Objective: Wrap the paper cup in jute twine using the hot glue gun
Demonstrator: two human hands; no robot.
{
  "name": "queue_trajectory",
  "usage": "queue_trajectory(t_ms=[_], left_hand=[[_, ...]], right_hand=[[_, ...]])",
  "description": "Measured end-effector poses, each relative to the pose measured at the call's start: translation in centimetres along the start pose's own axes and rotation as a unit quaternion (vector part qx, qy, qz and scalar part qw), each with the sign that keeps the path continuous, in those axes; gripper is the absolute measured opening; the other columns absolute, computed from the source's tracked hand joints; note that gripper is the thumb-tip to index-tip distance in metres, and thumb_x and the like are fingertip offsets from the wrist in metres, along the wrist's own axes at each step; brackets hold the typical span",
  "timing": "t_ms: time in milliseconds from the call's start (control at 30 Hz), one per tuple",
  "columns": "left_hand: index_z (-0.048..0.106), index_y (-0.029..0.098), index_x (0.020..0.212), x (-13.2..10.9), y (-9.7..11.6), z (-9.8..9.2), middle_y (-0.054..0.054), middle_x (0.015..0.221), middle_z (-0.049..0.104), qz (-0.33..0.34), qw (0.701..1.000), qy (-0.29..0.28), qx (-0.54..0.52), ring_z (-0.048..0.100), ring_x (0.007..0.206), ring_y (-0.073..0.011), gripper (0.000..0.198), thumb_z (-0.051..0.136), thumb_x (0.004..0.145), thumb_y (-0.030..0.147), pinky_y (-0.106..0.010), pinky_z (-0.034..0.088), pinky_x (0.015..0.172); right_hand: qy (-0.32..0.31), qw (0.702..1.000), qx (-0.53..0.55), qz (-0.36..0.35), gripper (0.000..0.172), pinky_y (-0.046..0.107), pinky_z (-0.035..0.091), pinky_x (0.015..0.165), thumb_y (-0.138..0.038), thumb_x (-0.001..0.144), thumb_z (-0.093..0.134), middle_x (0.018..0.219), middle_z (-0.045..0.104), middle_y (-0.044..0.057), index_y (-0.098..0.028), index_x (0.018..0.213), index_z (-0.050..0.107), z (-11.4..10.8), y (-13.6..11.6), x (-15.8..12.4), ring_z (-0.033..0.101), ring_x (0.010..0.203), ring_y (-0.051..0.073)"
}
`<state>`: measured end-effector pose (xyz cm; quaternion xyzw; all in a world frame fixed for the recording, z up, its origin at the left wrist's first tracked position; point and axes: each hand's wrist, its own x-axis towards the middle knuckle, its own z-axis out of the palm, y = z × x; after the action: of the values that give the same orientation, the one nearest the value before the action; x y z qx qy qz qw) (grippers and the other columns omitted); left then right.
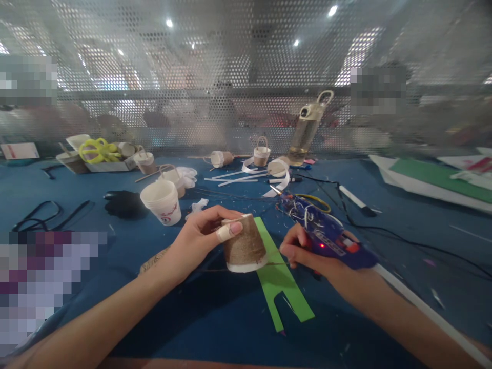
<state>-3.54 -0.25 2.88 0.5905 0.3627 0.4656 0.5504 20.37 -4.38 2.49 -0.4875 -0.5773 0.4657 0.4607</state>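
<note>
My left hand (209,230) holds a paper cup (245,245) wrapped in brown twine, its white rim facing down and tilted. The thumb, with a light bandage, lies across the cup's side. To the right, my right hand (302,248) is closed, thumb and fingers pinching a strand of twine (277,263) that runs from the cup's lower edge. A blue glue gun (326,233) with a lit red light and stringy glue on it lies just beyond and over my right hand; whether the hand bears it is unclear. Under the cup is a cut green sheet (288,287).
A white paper cup (161,202) and a black object (125,204) stand left. Small twine-covered baskets (261,154), white strips (238,177) and a clear bottle (305,133) are farther back. A black cable (407,233) crosses the right side. A mesh panel (223,107) rises behind.
</note>
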Motion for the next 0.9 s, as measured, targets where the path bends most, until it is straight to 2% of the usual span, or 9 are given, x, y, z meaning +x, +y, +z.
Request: queue_trajectory(t_ms=[333, 433, 600, 900], left_hand=[[0.076, 0.021, 0.083, 0.0, 0.1, 0.1, -0.007, 0.111, 0.08, 0.002, 1.0, -0.002, 0.011, 0.07, 0.106, -0.0228, 0.017, 0.082, 0.079, 0.036, -0.035, 0.053, 0.095], [0.076, 0.021, 0.084, 0.0, 0.1, 0.1, -0.007, 0.109, 0.08, 0.0, 1.0, 0.006, 0.015, 0.07, 0.106, -0.0232, 0.017, 0.082, 0.079, 0.037, -0.035, 0.053, 0.094], [0.075, 0.021, 0.086, 0.1, -0.1, 0.1, -0.007, 0.107, 0.079, 0.002, 0.999, 0.018, 0.035, 0.07, 0.104, -0.0243, 0.021, 0.082, 0.078, 0.039, -0.035, 0.053, 0.09], [0.074, 0.022, 0.083, -0.1, 0.0, 0.0, -0.005, 0.105, 0.078, -0.018, 1.0, -0.003, 0.008, 0.069, 0.098, -0.0201, 0.021, 0.082, 0.078, 0.04, -0.031, 0.051, 0.087]], right_hand=[[-0.019, 0.999, -0.006, 0.043, 0.035, 0.026, 0.032, 0.049, -0.047, 0.081, 0.08, 0.071, 0.061, -0.005, -0.024, 0.075, 0.054, -0.2, 0.4, 0.4, 0.052, 0.059, 0.012], [0.0, 0.998, -0.012, 0.057, 0.036, 0.027, 0.034, 0.052, -0.051, 0.079, 0.08, 0.072, 0.061, -0.005, -0.025, 0.078, 0.055, -0.5, 0.7, 0.3, 0.053, 0.062, 0.013], [0.025, 0.999, 0.01, 0.044, 0.036, 0.03, 0.039, 0.057, -0.048, 0.078, 0.082, 0.075, 0.062, -0.005, -0.026, 0.081, 0.055, -0.7, 1.2, 0.2, 0.059, 0.068, 0.015], [0.011, 0.998, 0.053, 0.044, 0.035, 0.029, 0.038, 0.061, -0.043, 0.077, 0.084, 0.076, 0.062, -0.007, -0.025, 0.079, 0.054, -0.4, 1.4, 0.7, 0.059, 0.068, 0.013]])
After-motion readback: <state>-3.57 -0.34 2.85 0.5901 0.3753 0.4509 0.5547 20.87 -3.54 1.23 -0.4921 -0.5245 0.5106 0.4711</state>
